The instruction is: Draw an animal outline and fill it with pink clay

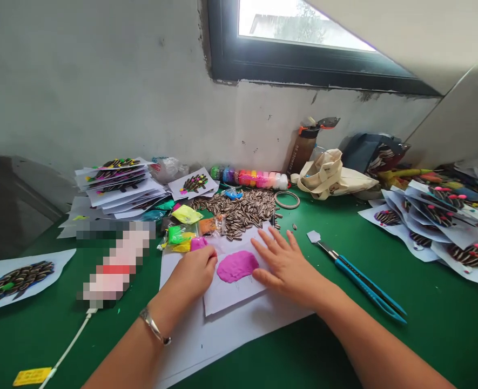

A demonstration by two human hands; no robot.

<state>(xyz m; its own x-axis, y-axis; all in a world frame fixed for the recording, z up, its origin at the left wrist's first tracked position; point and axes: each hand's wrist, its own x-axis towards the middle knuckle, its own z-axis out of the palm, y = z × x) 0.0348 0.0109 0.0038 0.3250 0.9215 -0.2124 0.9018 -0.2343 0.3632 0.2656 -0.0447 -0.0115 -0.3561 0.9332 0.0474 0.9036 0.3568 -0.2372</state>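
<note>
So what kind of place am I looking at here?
Probably a handicraft worktable in a plain room: a green table with a pile of sunflower seeds, a row of coloured clay tubs and stacks of finished seed pictures on paper.

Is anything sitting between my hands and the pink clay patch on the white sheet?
Nothing visible. The pink clay patch lies bare on the white sheet, with the left hand curled at its left edge and the right hand flat at its right edge.
</note>
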